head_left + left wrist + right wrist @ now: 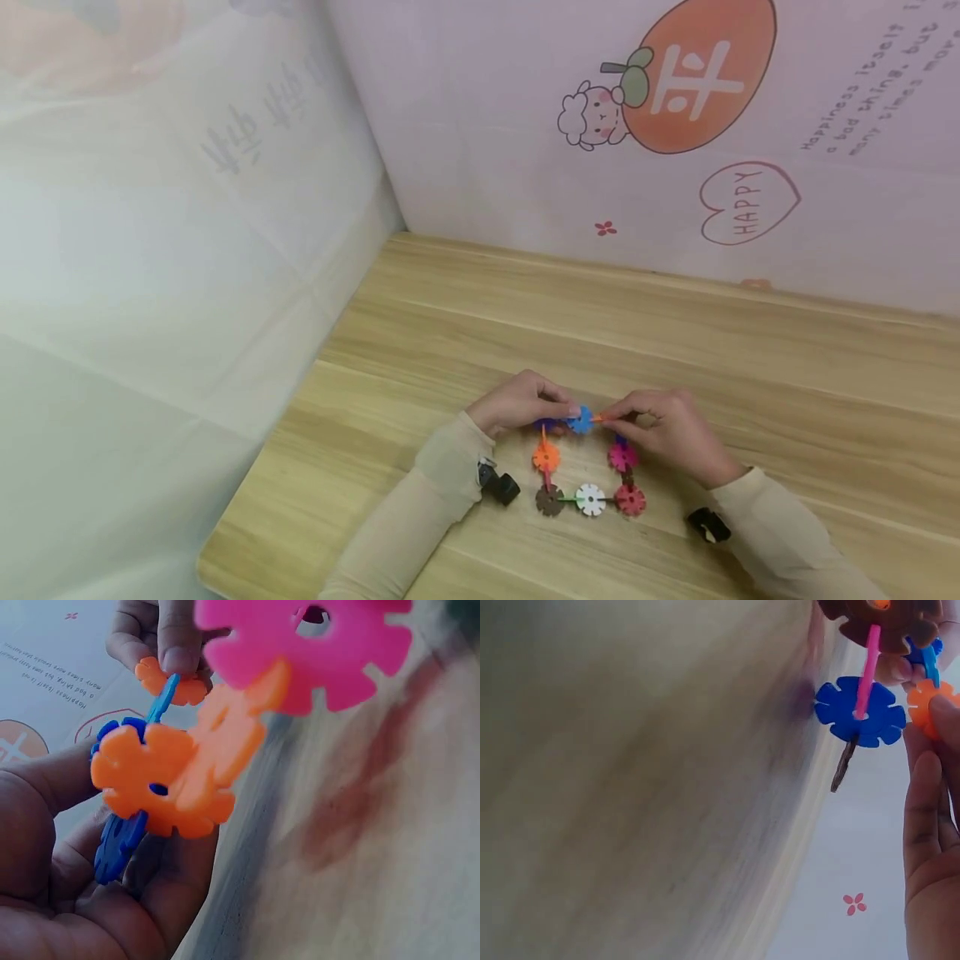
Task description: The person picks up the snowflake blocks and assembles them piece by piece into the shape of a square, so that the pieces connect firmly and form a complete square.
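Observation:
A chain of notched plastic discs forms a nearly closed rectangle in the head view. My left hand [525, 402] pinches its far left corner, around the dark blue disc [118, 847] and beside the light blue disc [580, 420]. Between the thumb and fingers of my right hand [675, 427] is an orange disc [925, 705], slotted to the light blue one. Close to that hand, another dark blue disc [840, 712] ends the chain's right side, with a brown disc [842, 769] sticking out edge-on. Whether this brown disc touches the held orange one is unclear.
Nearer the body, the chain includes a white disc [590, 500], a dark brown disc [550, 500] and a red disc [630, 500]. Wood-grained tabletop [450, 317] surrounds it. Printed cloth walls [487, 167] stand behind and to the left. Black wrist devices [708, 525] sit on both sleeves.

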The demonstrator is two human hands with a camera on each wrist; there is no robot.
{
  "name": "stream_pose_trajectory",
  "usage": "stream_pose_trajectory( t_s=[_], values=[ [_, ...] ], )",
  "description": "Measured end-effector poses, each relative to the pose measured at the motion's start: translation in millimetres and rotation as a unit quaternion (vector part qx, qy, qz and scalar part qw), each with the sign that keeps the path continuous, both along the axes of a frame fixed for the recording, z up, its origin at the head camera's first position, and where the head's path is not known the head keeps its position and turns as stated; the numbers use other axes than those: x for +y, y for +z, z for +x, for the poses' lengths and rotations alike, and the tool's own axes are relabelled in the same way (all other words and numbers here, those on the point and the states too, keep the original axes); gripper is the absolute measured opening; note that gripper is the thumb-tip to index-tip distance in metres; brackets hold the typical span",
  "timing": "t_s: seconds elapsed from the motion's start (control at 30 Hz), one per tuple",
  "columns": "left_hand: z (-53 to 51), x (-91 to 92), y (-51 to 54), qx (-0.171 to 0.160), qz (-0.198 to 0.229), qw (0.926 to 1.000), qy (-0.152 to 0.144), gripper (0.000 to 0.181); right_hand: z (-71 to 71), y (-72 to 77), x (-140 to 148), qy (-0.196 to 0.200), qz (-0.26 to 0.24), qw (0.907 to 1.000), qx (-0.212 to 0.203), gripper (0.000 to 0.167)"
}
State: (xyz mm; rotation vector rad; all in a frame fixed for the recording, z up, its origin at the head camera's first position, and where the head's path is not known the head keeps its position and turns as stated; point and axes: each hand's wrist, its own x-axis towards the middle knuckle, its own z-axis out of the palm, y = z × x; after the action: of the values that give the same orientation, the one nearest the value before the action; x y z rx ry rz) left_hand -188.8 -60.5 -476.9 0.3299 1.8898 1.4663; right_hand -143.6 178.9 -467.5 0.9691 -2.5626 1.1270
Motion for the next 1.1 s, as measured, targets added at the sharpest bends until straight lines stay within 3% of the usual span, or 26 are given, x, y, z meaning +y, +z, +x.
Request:
stream_pose_trajectory(
  t_s=[0.3, 0.47, 0.63, 0.8, 0.93, 1.1],
  values=[
    [-0.4, 2.4, 3.4, -0.006, -0.008, 0.9997, 0.022, 0.018, -0.4, 1.8, -4.2, 0.01, -0.01, 0.9999, -0.005, 0.027],
    [0.1, 3.2, 0.0, -0.013, -0.006, 0.9998, 0.014, 0.019, -0.7, 3.4, -1.5, -0.014, 0.03, 0.997, -0.069, 0.022],
    [0.8, 1.9, -0.5, -0.022, -0.004, 0.9995, 0.021, 0.022, -0.9, 5.3, 7.0, -0.067, 0.058, 0.981, -0.173, 0.023],
    [0.3, -0.1, 0.2, -0.021, -0.008, 0.9996, 0.019, 0.023, -2.4, 6.1, 12.2, -0.105, 0.088, 0.97, -0.201, 0.021],
    [-0.1, -0.3, -0.2, -0.02, -0.008, 0.9996, 0.019, 0.023, -5.7, 6.9, 10.6, -0.107, 0.094, 0.9574, -0.251, 0.024],
    [-0.9, 0.7, -0.8, -0.026, -0.012, 0.9993, 0.023, 0.023, -8.5, 1.9, 7.9, -0.1, 0.065, 0.9377, -0.326, 0.029]
  ],
)
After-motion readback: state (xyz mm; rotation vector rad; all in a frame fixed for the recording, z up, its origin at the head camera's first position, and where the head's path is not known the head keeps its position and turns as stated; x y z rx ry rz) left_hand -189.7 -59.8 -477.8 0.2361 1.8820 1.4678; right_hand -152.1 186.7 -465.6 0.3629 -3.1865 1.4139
